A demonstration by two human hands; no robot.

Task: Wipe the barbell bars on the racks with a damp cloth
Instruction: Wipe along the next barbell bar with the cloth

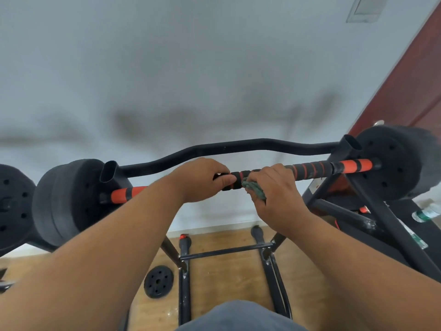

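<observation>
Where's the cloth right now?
In the head view, the green cloth is bunched in the right hand against the striped bar, just right of the left hand.

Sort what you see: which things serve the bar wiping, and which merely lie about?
In use: bar, cloth, left hand, right hand, rack.
Lying about: loose plate, bottle, curved bar.

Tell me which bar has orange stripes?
The straight bar under both hands, nearest the person. The bent bar behind it is plain black.
</observation>
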